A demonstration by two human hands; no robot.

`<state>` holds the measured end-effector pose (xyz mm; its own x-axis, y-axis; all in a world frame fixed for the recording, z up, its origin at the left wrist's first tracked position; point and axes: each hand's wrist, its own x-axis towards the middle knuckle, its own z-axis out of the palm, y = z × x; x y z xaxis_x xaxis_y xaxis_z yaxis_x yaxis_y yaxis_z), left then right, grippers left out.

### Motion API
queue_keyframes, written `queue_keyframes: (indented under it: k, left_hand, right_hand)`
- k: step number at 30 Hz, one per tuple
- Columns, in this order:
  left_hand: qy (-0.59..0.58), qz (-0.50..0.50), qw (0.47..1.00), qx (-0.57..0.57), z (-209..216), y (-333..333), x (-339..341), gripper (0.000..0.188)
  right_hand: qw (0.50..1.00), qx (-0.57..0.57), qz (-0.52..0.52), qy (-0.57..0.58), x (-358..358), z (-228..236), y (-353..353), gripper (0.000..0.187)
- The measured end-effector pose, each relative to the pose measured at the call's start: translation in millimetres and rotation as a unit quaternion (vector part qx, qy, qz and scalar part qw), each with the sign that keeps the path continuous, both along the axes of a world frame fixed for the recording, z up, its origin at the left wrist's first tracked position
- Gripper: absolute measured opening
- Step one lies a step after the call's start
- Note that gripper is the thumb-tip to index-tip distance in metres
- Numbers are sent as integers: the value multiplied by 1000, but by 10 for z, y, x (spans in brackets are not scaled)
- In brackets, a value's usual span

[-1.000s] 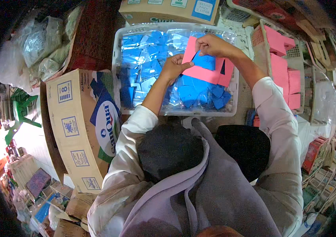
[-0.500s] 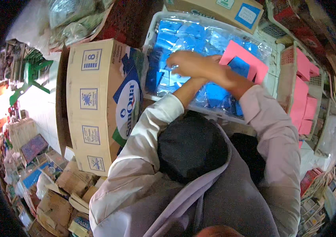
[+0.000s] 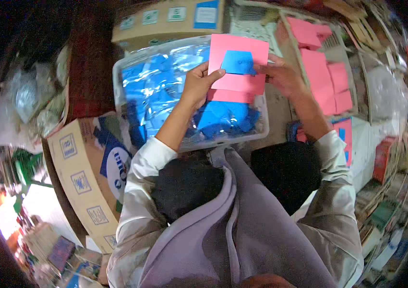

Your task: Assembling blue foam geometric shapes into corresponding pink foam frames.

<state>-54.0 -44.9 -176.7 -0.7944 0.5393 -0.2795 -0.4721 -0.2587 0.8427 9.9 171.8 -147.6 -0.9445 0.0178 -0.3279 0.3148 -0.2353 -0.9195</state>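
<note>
A pink sheet (image 3: 233, 89) is raised over a white plastic tray (image 3: 117, 91), and a blue card piece (image 3: 237, 62) lies flat against its face. At the sheet's left edge, my left hand (image 3: 199, 82) is closed with the thumb on the front and the other fingers behind. My right hand (image 3: 283, 77) is closed at the opposite edge, its fingertips beside the blue piece; those fingers are partly blurred. Below, several blue pieces (image 3: 153, 72) fill the tray, many in clear plastic.
A cardboard box (image 3: 81, 177) stands to the left and another cardboard box (image 3: 161, 21) behind the tray. A crate of pink pieces (image 3: 321, 81) stands at the right. Near my right forearm lies a pink-and-blue piece (image 3: 343, 134). Clear plastic bags (image 3: 26, 101) are piled at far left.
My crossed hands have come apart, one to each side of the pink sheet, which now faces me upright. The whole view has swung, shifting the tray and boxes leftward.
</note>
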Motion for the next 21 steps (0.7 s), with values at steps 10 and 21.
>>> queue_keyframes:
  k: [10, 21]
  left_hand:
    - [146, -295, 940, -85, 181, 494, 256, 43]
    - [234, -148, 770, -575, -493, -2792, -411, 59]
  right_hand:
    - [956, -80, -283, -8, 1511, 28, 574, 29]
    - [714, 126, -667, -172, 4528, -373, 2209, 22]
